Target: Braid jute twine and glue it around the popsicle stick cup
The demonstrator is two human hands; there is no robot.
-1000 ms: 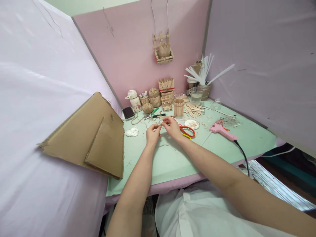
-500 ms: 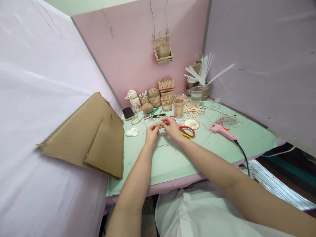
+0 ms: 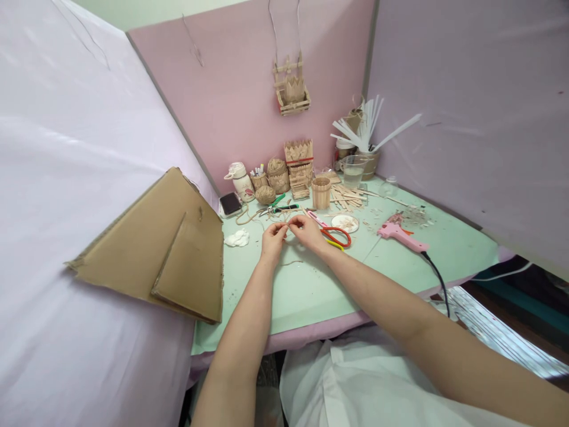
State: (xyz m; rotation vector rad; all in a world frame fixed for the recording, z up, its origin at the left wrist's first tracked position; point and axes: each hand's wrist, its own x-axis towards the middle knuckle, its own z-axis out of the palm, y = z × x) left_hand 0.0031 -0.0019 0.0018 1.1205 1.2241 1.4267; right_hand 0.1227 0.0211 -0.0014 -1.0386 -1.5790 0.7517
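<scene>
Lowering the right hand (image 3: 306,232) to meet the left hand (image 3: 274,239), pinching fingertips together above the table (image 3: 306,302), probably securing something thin between them, mostly hidden, too small to identify.

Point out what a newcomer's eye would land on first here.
Probably the big cardboard piece at the left side of the table, then the pink glue gun lying on the right. A small wooden piece hangs against the pink back wall. Mid-table, the left hand and right hand meet, fingertips close together.
</scene>
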